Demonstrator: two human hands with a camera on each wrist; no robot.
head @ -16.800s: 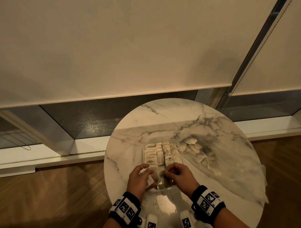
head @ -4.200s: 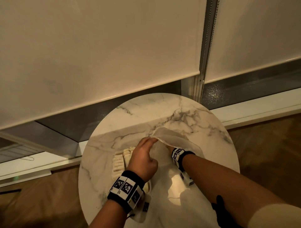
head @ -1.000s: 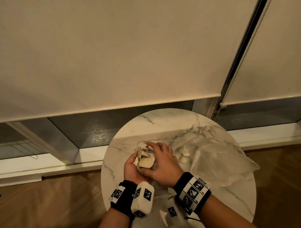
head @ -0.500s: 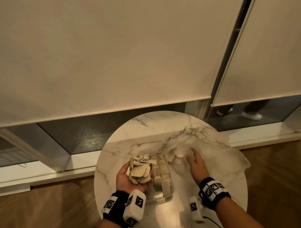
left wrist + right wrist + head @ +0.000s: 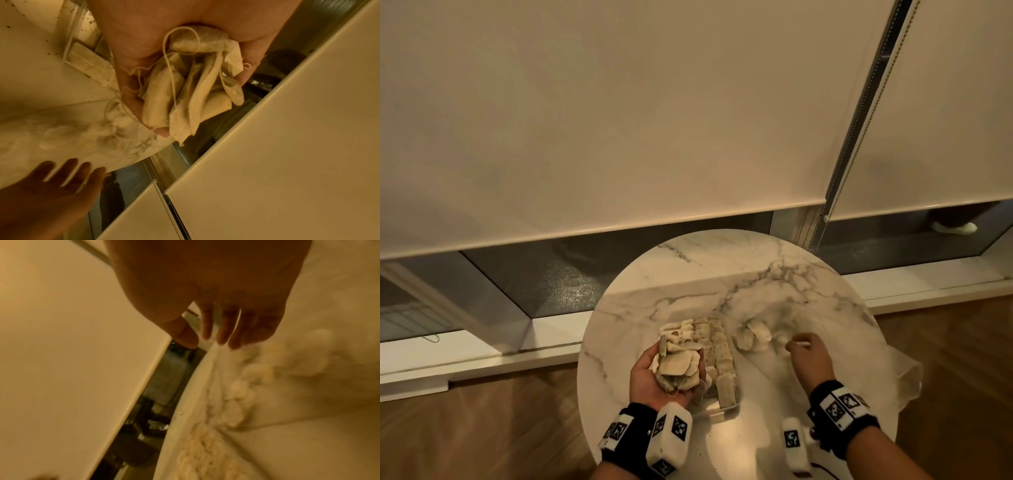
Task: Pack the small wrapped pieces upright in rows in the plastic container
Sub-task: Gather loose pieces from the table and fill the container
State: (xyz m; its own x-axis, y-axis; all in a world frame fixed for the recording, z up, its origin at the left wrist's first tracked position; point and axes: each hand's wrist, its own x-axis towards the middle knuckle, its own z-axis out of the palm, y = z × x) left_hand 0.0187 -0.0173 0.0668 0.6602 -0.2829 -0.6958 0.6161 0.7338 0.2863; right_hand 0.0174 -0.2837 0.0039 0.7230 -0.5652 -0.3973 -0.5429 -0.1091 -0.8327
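A bunch of small beige wrapped pieces [image 5: 679, 365] with loose strings lies in my left hand [image 5: 654, 377], palm up, fingers curled round it, just left of the container. The left wrist view shows the bunch [image 5: 185, 97] close up. The clear plastic container [image 5: 726, 406] holds rows of upright pieces [image 5: 717, 353]. My right hand [image 5: 804, 349] hovers over loose pieces [image 5: 751, 334] inside a clear plastic bag [image 5: 866, 363], fingers straight and empty [image 5: 216, 331].
Everything sits on a small round marble table [image 5: 688, 274] with wooden floor around it. Behind it are a low window sill [image 5: 482, 356] and drawn roller blinds [image 5: 619, 102] with a bead chain [image 5: 835, 192]. Dark crumbs dot the near tabletop.
One second ago both hands were together on the bunch. My right hand has since let go and moved right over the bag. The left hand still holds the bunch beside the container.
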